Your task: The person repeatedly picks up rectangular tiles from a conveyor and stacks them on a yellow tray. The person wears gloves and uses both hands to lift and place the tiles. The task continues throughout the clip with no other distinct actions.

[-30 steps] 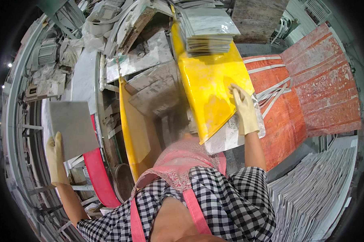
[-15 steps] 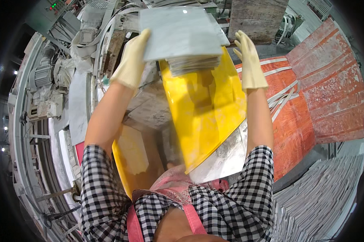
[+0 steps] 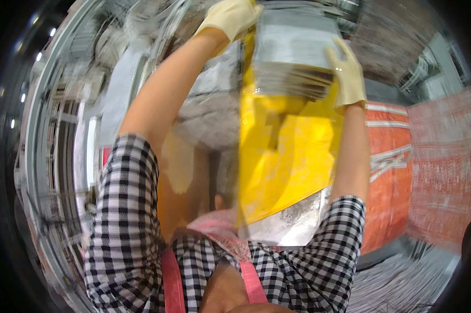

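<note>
Left hand (image 3: 229, 21) and right hand (image 3: 348, 75) are both gloved in pale creamy yellow. The top tile (image 3: 297, 43) is a washed-out blue-grey, and the stack edges (image 3: 293, 78) go browner. Then there's a super bright yellow sheet (image 3: 298, 146) with paler blotches, an orange cover (image 3: 387, 203) with white straps (image 3: 388, 124), and a faded pinkish-red panel (image 3: 441, 182) streaked whitish. Shirt (image 3: 123, 198) is black-and-white check, apron strap (image 3: 173, 281) pink, wooden board (image 3: 392, 36) dull brown.

The single view comes from the left of two fisheye cameras worn on the head, just above the pink straps (image 3: 174, 281). It faces steeply down and ahead over the yellow sheet (image 3: 287, 161), taking in both the left hand (image 3: 229, 20) and right hand (image 3: 348, 75) toward its upper edge.
</note>
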A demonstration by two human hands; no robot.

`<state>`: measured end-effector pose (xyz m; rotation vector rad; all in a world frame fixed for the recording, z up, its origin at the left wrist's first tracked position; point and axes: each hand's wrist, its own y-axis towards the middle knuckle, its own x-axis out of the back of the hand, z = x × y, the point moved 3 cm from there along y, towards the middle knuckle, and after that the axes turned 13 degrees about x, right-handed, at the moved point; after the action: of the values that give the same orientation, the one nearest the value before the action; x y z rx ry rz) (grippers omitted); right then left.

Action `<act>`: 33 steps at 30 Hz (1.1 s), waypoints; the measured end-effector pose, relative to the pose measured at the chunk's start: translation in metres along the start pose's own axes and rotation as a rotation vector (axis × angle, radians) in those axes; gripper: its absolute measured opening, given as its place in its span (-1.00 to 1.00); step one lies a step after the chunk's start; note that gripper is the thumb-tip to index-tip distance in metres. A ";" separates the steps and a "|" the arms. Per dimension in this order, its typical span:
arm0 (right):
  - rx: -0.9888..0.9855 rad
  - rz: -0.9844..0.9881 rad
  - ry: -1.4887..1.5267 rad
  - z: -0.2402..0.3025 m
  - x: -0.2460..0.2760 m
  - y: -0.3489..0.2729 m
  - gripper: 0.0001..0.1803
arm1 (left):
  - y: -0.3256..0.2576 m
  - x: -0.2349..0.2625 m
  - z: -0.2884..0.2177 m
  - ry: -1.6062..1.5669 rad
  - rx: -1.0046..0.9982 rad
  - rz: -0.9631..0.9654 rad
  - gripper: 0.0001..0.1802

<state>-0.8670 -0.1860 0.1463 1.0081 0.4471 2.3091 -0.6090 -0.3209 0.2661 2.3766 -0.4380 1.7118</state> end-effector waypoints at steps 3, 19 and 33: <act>-0.046 0.007 0.436 0.008 -0.007 -0.011 -0.39 | -0.037 0.046 0.069 -0.051 0.091 0.377 -0.44; 0.586 0.262 -0.001 0.112 -0.051 -0.083 -0.61 | -0.314 -0.088 0.540 -0.431 0.753 -0.499 -0.61; 0.521 0.509 -0.476 0.079 -0.126 -0.222 -0.41 | -0.277 -0.111 0.428 -1.777 1.033 -0.446 -0.64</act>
<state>-0.6563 -0.0859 0.0165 2.0712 0.6659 2.2926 -0.1658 -0.1800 0.0308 3.4715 0.9961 -0.9983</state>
